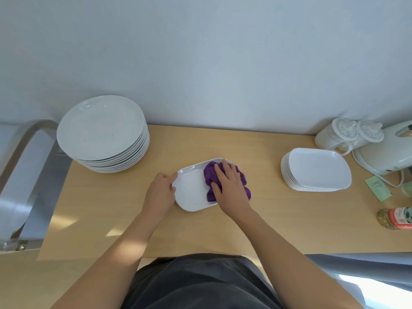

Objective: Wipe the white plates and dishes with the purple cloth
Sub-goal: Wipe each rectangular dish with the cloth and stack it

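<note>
A white dish (191, 192) is seen on the tabletop (245, 230), front and centre, set at a slant. Its left rim is gripped by the left hand (161, 186), fingers curled over the edge. The purple cloth (211, 172), bunched up, is pressed onto the dish's right half by the right hand (229, 186), which is laid flat on it with fingers spread and fairly straight. The dish's right end is hidden under cloth and hand. A few dark specks are noted on the bare left half.

At the back left, a plate stack (100, 128) of round white plates is stood against the wall (200, 63), well apart from the dish. To the right, a dish stack (318, 168) of the same oblong kind is placed, also apart. Behind it, two white lidded jars (347, 132) and a pale appliance (383, 157) with a cord are seen. A green packet (378, 188) and a bottle (396, 218) laid on its side are found at the right edge. A metal frame (33, 166) is seen far left.
</note>
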Motion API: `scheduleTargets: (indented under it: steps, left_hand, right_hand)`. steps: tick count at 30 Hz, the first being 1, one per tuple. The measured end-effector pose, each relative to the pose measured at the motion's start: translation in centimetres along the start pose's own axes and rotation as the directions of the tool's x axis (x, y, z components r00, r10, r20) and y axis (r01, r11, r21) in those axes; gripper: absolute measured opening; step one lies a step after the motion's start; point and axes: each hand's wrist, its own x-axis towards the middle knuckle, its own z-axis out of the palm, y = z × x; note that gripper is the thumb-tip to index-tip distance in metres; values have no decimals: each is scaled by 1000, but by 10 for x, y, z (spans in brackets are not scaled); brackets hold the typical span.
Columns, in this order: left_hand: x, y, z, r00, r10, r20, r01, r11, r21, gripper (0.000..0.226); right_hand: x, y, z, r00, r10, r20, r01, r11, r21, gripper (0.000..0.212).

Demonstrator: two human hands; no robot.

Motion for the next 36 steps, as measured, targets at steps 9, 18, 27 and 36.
scheduleTargets:
  steps: [9,18,27,36]
  left_hand:
    - [7,-8,1,999,29,-35,-33,994,-108,46]
    - [8,-17,3,999,3,-35,-12,966,-257,48]
    - [9,-25,14,993,-92,-67,46,865,-499,39]
    - [10,-30,19,992,-109,-58,63,848,-527,45]
  right_hand:
    - [-14,-34,31,982,-184,-33,186,981,57,65]
    - [4,-34,31,962,227,-150,-224,974,34,77]
    - [-15,-45,40,973,-218,74,211,974,84,62]
    - [-24,20,2,974,-180,-138,186,982,32,48]
